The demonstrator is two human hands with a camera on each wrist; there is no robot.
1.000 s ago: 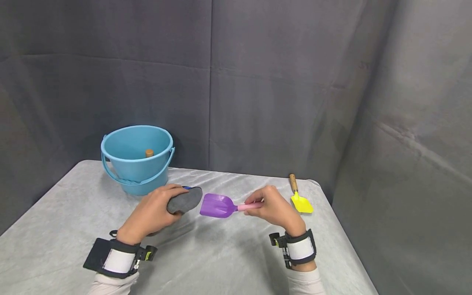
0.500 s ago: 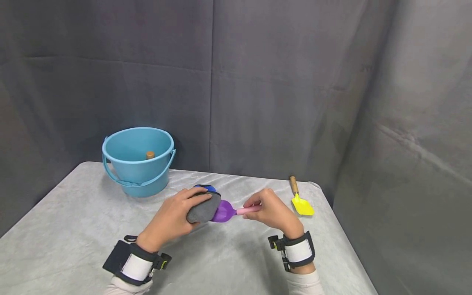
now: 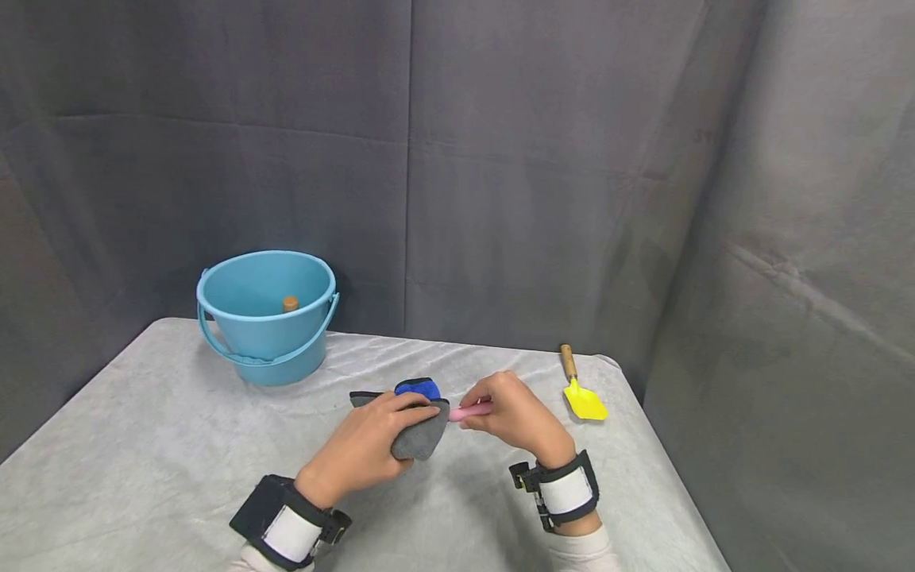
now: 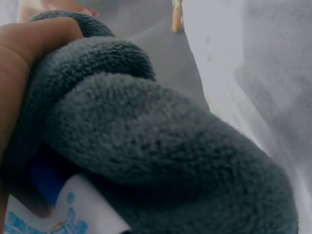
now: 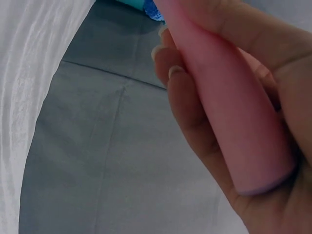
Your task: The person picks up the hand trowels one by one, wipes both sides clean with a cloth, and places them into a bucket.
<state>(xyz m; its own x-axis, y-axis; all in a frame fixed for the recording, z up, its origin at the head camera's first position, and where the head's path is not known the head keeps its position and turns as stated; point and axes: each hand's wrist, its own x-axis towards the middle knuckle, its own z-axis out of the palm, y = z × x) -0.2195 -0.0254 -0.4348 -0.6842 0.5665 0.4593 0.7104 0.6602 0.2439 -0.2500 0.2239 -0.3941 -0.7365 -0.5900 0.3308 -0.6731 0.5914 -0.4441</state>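
Fluffy grey cloth (image 3: 418,435) in left hand (image 3: 368,449); smooth pink handle (image 3: 472,411) in right hand (image 3: 516,417).

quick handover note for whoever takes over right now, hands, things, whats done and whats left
Left hand: grip on the grey fleece cloth with blue patch, wrapped over the scoop blade.
Right hand: grip on the pink plastic scoop handle.
Blade hidden under the cloth, so how clean it is cannot be told.
Yellow trowel with wooden handle lies untouched on the table.
Blue plastic bucket holds a wooden-handled tool.
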